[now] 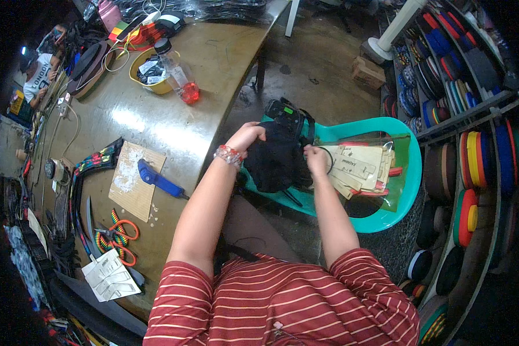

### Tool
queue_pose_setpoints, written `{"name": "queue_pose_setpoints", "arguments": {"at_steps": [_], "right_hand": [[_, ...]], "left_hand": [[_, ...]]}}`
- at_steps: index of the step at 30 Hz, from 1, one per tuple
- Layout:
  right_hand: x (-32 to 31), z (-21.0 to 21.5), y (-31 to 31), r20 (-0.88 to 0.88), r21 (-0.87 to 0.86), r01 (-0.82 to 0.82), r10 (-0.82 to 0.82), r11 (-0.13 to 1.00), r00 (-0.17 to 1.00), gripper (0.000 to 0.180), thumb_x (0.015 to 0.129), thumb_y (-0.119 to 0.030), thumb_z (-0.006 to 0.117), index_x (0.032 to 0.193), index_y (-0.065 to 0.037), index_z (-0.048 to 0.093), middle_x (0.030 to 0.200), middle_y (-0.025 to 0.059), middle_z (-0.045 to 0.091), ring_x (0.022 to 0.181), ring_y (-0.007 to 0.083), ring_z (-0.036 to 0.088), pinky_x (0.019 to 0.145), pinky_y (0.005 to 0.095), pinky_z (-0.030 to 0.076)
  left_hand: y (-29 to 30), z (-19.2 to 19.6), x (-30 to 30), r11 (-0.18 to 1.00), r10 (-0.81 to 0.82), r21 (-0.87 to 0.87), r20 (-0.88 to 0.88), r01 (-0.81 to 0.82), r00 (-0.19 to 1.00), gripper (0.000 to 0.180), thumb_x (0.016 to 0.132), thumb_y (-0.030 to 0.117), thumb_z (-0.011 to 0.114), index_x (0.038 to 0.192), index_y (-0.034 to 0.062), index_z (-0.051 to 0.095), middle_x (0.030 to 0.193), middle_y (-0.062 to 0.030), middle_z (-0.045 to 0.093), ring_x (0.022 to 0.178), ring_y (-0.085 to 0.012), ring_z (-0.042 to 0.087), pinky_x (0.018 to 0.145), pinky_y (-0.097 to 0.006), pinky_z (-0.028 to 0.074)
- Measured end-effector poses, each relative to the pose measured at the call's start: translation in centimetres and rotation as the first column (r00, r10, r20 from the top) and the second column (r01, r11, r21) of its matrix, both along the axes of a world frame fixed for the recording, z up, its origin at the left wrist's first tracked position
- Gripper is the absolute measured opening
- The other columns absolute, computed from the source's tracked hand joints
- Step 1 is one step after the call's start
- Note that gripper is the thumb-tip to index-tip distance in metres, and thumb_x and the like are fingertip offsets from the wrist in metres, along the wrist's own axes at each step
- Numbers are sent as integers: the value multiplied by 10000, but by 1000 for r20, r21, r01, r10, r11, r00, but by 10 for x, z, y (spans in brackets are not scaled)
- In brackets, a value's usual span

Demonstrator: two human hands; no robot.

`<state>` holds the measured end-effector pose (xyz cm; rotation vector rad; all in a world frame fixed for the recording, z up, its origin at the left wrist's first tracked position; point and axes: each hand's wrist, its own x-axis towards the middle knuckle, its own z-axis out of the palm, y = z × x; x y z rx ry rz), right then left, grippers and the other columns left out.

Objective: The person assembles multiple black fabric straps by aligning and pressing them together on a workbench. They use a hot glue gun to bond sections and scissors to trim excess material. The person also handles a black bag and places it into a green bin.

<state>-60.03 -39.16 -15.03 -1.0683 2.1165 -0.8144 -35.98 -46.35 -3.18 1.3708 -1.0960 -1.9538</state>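
Note:
A black fabric bag point(268, 161) is in front of me, over the near end of a teal plastic chair point(410, 173). At its far end are black straps and a black piece with a small green patch point(287, 111). My left hand point(248, 136) is closed on the bag's upper left side, a beaded bracelet point(229, 154) on that wrist. At the bag's right edge, my right hand point(316, 160) has its fingers pinched together; what they hold is too small to make out. A thin dark loop curves beside that wrist. Cream paper patterns point(352, 167) in a clear pouch lie on the chair.
Left is a table point(202, 52) with a blue corded hand tool point(158, 177) on cardboard point(127, 199), orange-handled scissors point(127, 230), a yellow basin point(138, 72) and a bottle point(179, 75). Webbing rolls point(473, 158) fill right-hand shelves. Another person point(39, 75) sits far left.

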Motion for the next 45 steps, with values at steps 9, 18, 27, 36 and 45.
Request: {"name": "queue_pose_setpoints", "arguments": {"at_steps": [9, 18, 27, 36, 45], "right_hand": [[-10, 46, 41, 764, -200, 18, 145, 980, 628, 597, 953, -320, 552, 1408, 8, 348, 1326, 133, 507, 1201, 233, 486, 1016, 353, 365], [-13, 38, 54, 806, -105, 172, -17, 979, 592, 557, 879, -205, 678, 1347, -25, 434, 1269, 97, 555, 1161, 212, 511, 957, 375, 401], [-29, 2, 52, 861, 101, 283, -226, 954, 456, 441, 905, -268, 645, 1258, -37, 516, 1238, 94, 585, 1098, 247, 561, 904, 446, 436], [-34, -13, 44, 864, 191, 288, -299, 939, 404, 475, 881, -280, 672, 1277, -71, 512, 1306, 90, 548, 1197, 274, 501, 988, 505, 357], [-43, -44, 24, 907, 261, 251, -326, 932, 267, 547, 850, -316, 697, 1308, -107, 486, 1330, 74, 524, 1214, 286, 484, 1021, 472, 373]], "left_hand": [[-19, -51, -45, 979, -151, 96, -270, 182, 951, 598, 657, 78, 578, 1243, -28, 518, 1032, -130, 610, 922, -238, 590, 818, -316, 457], [-34, -81, -74, 725, -280, -419, 545, 546, 790, 587, 760, 178, 677, 1306, 35, 514, 1136, -168, 640, 1051, -259, 621, 938, -335, 472], [-26, -100, -93, 679, -154, -530, 574, 508, 804, 483, 771, 187, 734, 1213, 79, 573, 1179, -184, 603, 1104, -341, 572, 976, -399, 447], [15, -78, -75, 647, 93, -673, 536, 358, 839, 406, 804, 100, 645, 1190, 17, 552, 1186, -191, 534, 1127, -366, 521, 991, -412, 427], [109, 22, -4, 572, -61, -743, 385, 348, 921, 362, 840, 118, 626, 1176, 14, 537, 1180, -176, 543, 1127, -341, 531, 992, -384, 427]]}}
